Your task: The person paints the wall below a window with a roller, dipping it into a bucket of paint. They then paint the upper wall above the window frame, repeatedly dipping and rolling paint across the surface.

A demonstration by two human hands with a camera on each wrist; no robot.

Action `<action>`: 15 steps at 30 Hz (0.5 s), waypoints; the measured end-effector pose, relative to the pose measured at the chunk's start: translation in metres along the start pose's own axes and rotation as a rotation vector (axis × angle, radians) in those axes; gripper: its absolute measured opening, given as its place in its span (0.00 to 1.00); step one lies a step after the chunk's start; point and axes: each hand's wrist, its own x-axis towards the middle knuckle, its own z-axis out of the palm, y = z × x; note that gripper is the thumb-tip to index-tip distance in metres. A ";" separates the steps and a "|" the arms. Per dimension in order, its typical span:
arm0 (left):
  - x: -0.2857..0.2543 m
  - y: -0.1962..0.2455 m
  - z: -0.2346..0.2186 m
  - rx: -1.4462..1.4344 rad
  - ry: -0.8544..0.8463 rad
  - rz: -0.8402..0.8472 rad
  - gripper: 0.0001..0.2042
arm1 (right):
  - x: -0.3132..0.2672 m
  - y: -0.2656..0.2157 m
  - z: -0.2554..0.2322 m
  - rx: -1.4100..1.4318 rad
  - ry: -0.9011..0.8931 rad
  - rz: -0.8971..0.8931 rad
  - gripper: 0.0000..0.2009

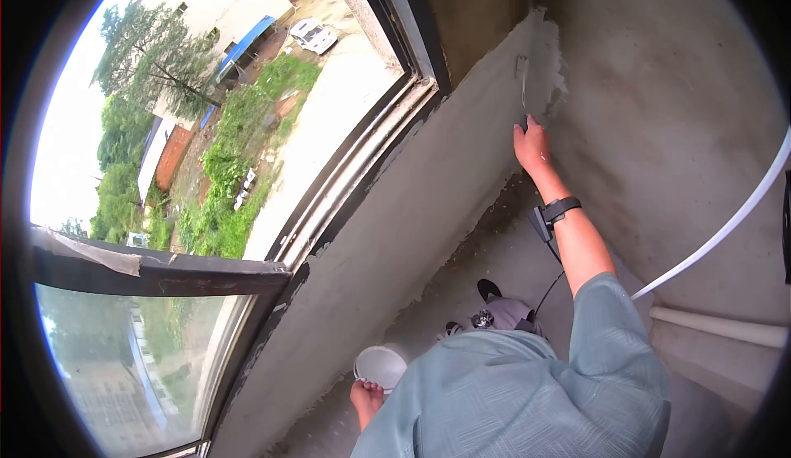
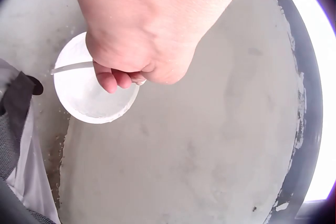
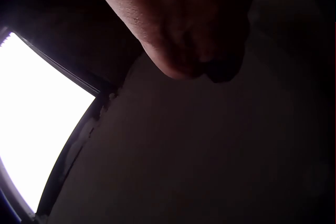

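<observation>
High on the right in the head view, my right hand [image 1: 534, 147] grips the dark handle of a small paint roller [image 1: 524, 91] with a thin metal rod. The roller's head end lies against the grey-coated wall [image 1: 470, 145] near the corner and blends into its colour. In the dark right wrist view, my right hand [image 3: 194, 35] hides most of the tool. Low by the body, my left hand [image 1: 367, 399] holds a white bucket [image 1: 381, 366] at its rim. The left wrist view shows curled fingers at the strip-like handle [image 2: 73, 67] across the bucket's mouth.
An open window frame [image 1: 165, 275] runs along the left, above the coated wall. A white hose [image 1: 725, 231] curves in from the right, and a pale pipe [image 1: 717, 326] lies along the wall's foot. A black cable [image 1: 550, 285] hangs from the right wrist.
</observation>
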 end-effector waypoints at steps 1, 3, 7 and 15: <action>0.001 0.001 0.002 0.002 -0.004 -0.001 0.09 | 0.001 -0.001 0.002 0.009 -0.011 0.022 0.22; 0.005 0.001 0.003 0.029 0.006 0.017 0.09 | -0.011 -0.014 0.003 0.017 -0.027 0.047 0.23; 0.007 0.000 0.004 0.041 0.030 0.000 0.09 | -0.102 -0.043 0.007 0.131 -0.062 -0.068 0.23; 0.001 0.009 0.013 0.025 0.013 0.019 0.09 | -0.171 -0.060 -0.003 0.182 -0.183 -0.064 0.24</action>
